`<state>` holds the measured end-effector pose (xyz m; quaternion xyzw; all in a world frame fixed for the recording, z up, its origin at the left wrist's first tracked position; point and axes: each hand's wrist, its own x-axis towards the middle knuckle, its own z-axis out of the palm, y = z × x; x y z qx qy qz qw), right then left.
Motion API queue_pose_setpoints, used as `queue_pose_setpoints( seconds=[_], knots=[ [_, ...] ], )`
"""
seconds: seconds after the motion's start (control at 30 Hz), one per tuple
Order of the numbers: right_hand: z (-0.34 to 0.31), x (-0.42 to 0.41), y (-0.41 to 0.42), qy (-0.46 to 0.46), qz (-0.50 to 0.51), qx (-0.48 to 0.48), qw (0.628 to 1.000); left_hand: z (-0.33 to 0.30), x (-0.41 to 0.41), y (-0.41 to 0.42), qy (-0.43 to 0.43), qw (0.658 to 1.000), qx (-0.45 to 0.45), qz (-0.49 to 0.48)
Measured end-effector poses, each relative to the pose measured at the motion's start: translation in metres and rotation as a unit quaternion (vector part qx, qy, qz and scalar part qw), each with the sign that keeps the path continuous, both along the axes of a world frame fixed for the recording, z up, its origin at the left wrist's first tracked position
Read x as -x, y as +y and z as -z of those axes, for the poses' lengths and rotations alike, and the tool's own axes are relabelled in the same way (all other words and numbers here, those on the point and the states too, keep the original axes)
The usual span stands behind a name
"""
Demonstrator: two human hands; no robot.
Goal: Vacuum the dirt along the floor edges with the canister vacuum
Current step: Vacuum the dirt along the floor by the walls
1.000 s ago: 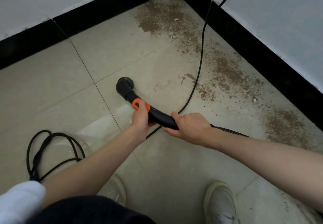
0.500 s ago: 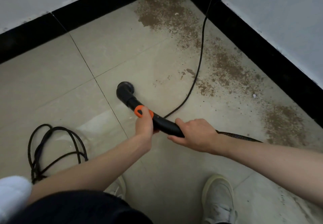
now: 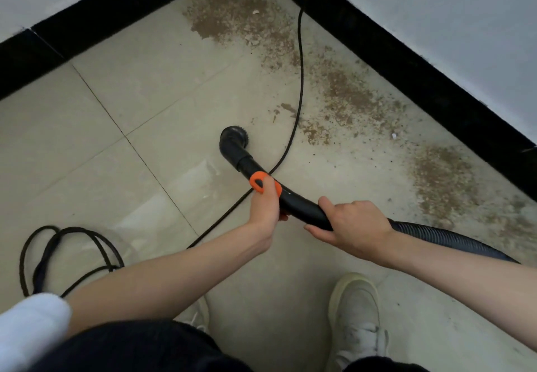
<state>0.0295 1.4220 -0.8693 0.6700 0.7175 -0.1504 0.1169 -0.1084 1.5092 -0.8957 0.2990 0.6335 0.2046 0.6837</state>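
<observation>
The left hand [image 3: 263, 202] curls round the curved black plastic wand [image 3: 293, 200] just behind its orange collar [image 3: 262, 181], thumb laid over the orange piece; the right hand [image 3: 353, 227] wraps the same smooth tube farther back, fingers curled over the top, where the rigid part gives way to the ribbed, flexible hose [image 3: 444, 239] that trails off toward the floor's right edge. Between the two hands a short stretch of glossy tube is bare. The wand's long axis runs from the right hand up and to the left, then bends at an elbow into a round black nozzle [image 3: 234, 136] with a fringe of short bristles, facing down at the tile and pointing toward the far corner of the floor. The nozzle sits on a clean patch, near but apart from the brown, gritty dirt [image 3: 345, 92] strewn in a band along the right edge and heaped into the far corner, against the black skirting [image 3: 436, 86]. A thin black power cord [image 3: 300, 75] runs from that corner down across the dirt and passes under the wand. The floor [image 3: 162, 86] is pale, glossy square tile with thin grout lines. A loose coil of cord [image 3: 69, 255] lies by the near left edge, and a white shoe [image 3: 356, 310] stands below the right forearm.
</observation>
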Motion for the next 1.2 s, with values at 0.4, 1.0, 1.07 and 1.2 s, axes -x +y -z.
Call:
queue_pose_setpoints(
  seconds=[0.4, 1.0, 1.07, 1.2],
  knots=[
    [-0.007, -0.018, 0.001, -0.012, 0.142, -0.015, 0.99, -0.003, -0.051, 0.034, -0.039, 0.992, 0.039, 0.117],
    [0.015, -0.037, 0.154, -0.017, 0.064, -0.092, 0.994, -0.009, -0.07, 0.158, 0.011, 0.999, 0.023, 0.03],
    [0.012, -0.043, 0.159, 0.006, 0.059, -0.078, 0.995, -0.015, -0.072, 0.162, 0.016, 0.999, 0.035, 0.029],
    [0.005, -0.052, 0.156, 0.08, 0.04, -0.023, 0.996, -0.025, -0.065, 0.16, 0.048, 0.997, 0.051, 0.036]
  ],
)
